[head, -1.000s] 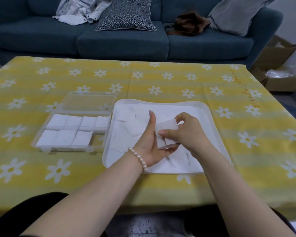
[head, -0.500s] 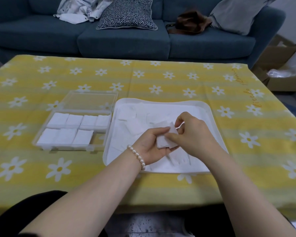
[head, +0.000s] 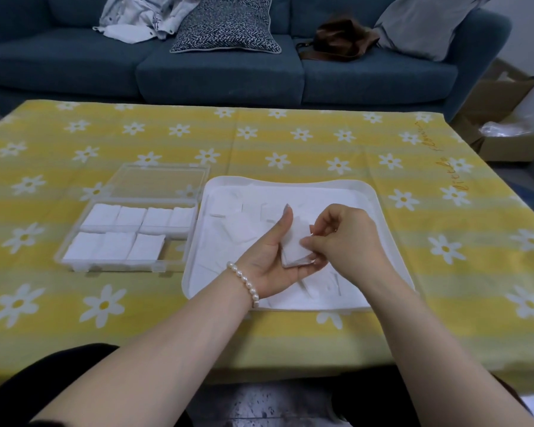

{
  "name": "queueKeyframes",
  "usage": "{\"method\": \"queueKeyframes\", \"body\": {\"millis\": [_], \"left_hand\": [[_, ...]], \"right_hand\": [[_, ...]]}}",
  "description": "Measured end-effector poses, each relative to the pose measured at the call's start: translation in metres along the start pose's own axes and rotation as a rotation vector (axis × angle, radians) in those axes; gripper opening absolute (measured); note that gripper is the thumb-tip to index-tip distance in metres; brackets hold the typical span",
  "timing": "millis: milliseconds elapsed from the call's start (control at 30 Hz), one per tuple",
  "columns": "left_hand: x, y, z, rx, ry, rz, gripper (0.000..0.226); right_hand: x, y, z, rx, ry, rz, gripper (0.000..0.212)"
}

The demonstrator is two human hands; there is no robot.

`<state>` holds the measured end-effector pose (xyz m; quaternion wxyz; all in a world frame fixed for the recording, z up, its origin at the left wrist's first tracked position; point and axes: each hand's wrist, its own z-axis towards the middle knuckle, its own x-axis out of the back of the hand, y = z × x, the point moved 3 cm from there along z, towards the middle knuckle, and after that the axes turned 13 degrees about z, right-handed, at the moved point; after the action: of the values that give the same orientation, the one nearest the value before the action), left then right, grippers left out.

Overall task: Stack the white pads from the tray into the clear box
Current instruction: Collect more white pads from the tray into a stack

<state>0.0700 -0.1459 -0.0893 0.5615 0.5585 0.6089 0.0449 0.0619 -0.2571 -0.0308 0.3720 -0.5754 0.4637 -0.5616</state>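
Over the white tray (head: 379, 211) my left hand (head: 269, 257) holds a small stack of white pads (head: 295, 246) in its palm, thumb up along the stack's left edge. My right hand (head: 349, 238) pinches the stack's right side with thumb and curled fingers. Loose white pads (head: 238, 232) lie scattered in the tray under and around both hands. To the left stands the clear box (head: 74, 263), lid folded open behind it, with several stacks of pads (head: 117, 232) in two rows; its front right corner shows no pads.
A yellow daisy tablecloth (head: 290, 143) covers the table. Behind it runs a blue sofa (head: 222, 72) with cushions, clothes and a brown bag. Cardboard boxes (head: 506, 118) sit on the floor at the right.
My left thumb folded down over the stack and has come up again. My right hand stays pinching the pads; the stack sits slightly tilted and more squared in my left palm.
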Motion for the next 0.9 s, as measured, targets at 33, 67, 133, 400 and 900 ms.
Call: {"method": "queueKeyframes", "body": {"millis": [33,67,133,400,900], "left_hand": [[0.0,0.0,0.0,0.01,0.003,-0.003,0.046],[-0.001,-0.001,-0.001,0.016,0.0,0.004,0.037],[0.0,-0.001,-0.001,0.024,-0.002,0.04,0.022],[0.001,-0.001,0.0,0.024,-0.031,0.137,0.024],[0.004,-0.004,0.0,-0.005,0.027,0.182,0.023]], "right_hand": [[-0.001,-0.001,0.0,0.019,0.013,-0.055,0.024],[-0.001,-0.003,-0.001,0.041,0.022,-0.112,0.023],[0.001,-0.007,-0.002,0.099,0.032,-0.236,0.02],[-0.009,0.0,-0.009,0.365,-0.383,-0.655,0.112],[-0.025,0.001,-0.005,0.485,-0.32,-0.778,0.093]]}}
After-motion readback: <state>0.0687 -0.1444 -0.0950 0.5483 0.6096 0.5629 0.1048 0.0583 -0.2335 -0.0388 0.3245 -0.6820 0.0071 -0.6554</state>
